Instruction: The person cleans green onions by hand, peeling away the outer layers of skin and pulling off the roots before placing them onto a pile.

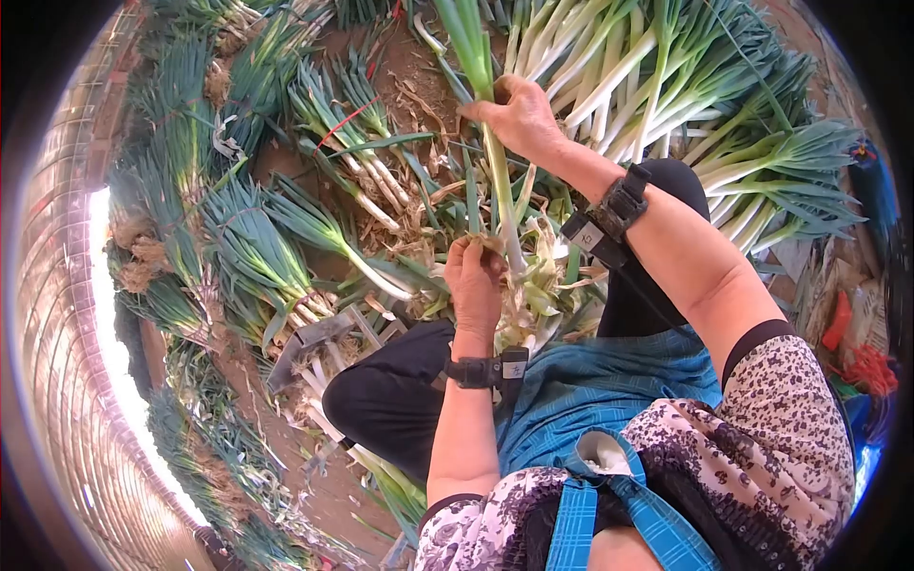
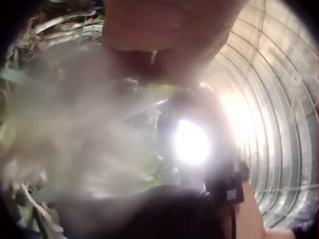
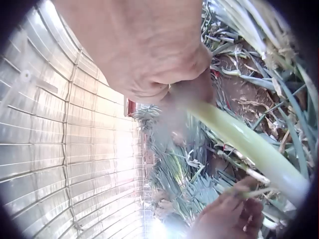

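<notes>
My right hand (image 1: 526, 122) grips a large green onion (image 1: 497, 181) high on its stem, where white turns to green. The onion stands nearly upright, leaves away from me, its root end low over a heap of peelings (image 1: 538, 295). Close to its lower left side, my left hand (image 1: 473, 285) has its fingers curled, pinching a thin strip of peel (image 3: 258, 192) between thumb and forefinger. In the right wrist view the pale stem runs from the right hand past the left hand (image 3: 227, 216). The left wrist view is mostly blurred and glaring.
Many trimmed white-stemmed onions (image 1: 609, 76) lie fanned at the far right. Bundles of unpeeled onions (image 1: 181, 143) cover the ground on the left, beside a translucent ribbed wall (image 1: 67, 314). A small metal-framed item (image 1: 319, 333) stands by my left knee (image 1: 381, 390).
</notes>
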`<action>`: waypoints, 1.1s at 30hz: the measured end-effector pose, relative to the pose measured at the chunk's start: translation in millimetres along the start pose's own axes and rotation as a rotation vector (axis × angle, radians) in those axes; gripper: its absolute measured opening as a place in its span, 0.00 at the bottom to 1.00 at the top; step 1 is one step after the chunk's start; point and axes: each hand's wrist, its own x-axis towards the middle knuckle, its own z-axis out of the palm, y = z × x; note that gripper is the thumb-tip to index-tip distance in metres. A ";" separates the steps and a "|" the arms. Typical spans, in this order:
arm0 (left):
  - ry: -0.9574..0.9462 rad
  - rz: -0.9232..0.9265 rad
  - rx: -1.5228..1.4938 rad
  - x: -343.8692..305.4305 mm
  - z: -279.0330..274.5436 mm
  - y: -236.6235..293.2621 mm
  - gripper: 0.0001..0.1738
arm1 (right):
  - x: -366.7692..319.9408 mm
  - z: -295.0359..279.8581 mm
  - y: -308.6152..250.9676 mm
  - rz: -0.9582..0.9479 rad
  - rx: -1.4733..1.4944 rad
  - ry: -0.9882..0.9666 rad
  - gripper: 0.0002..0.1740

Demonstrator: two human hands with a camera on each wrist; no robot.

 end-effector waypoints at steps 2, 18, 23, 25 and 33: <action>-0.023 -0.031 0.273 2.7 -14.9 -9.6 0.03 | -1.1 1.7 -1.1 0.023 0.081 0.102 0.23; -0.514 -0.206 0.467 -26.6 29.2 17.4 0.28 | 11.8 -20.4 -12.9 0.387 1.011 0.100 0.13; -0.450 -0.292 0.435 -64.3 19.2 15.8 0.30 | 16.3 -31.9 -1.3 0.490 1.000 0.213 0.12; -0.419 -0.357 0.329 -76.5 7.6 18.7 0.29 | 18.6 -35.0 3.4 0.519 1.008 0.248 0.11; -0.315 -0.579 -0.094 -140.8 -35.7 38.6 0.20 | 49.1 -57.7 16.6 0.499 1.019 0.341 0.10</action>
